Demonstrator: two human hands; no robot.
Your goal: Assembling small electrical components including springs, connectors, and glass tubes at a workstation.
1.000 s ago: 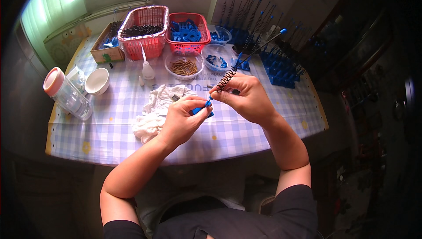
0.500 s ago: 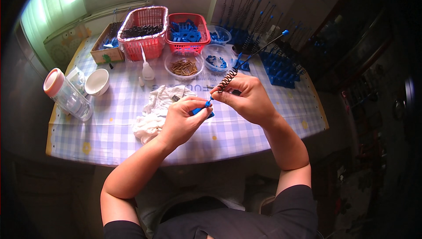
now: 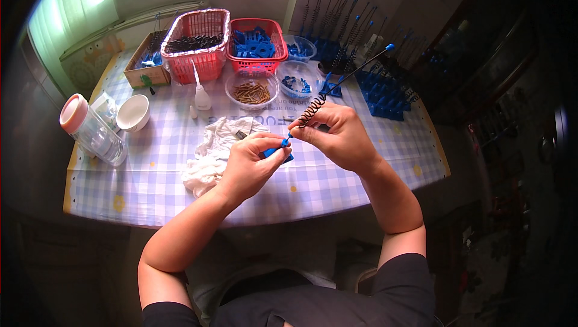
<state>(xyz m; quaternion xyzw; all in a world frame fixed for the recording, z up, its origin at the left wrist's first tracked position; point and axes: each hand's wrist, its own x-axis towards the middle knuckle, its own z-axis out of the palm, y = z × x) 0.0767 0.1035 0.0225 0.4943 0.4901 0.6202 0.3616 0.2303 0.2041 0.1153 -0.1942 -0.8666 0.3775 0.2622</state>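
Note:
My left hand [image 3: 253,161] pinches a small blue plastic base [image 3: 284,157] over the front half of the table, covering much of it. Closed on the lower end of a black coil spring [image 3: 313,108] is my right hand [image 3: 337,134]. The spring leads into a thin dark rod that slants up to the right and ends in a blue tip [image 3: 390,47]. Its lower end meets the blue base at my left fingertips; whether it is seated there I cannot tell. A crumpled white cloth [image 3: 220,146] lies to the left of my left hand.
Beyond my hands are a clear bowl of brass-coloured pins [image 3: 251,93], a bowl of small blue parts [image 3: 296,83], and two red baskets [image 3: 198,65]. A white squeeze bottle [image 3: 203,97], a white bowl [image 3: 133,113] and a clear bottle [image 3: 99,137] stand left. Finished-looking spring stands [image 3: 385,95] crowd the far right.
Both hands keep nearly the same place and grip. The rod's blue tip has dipped very slightly.

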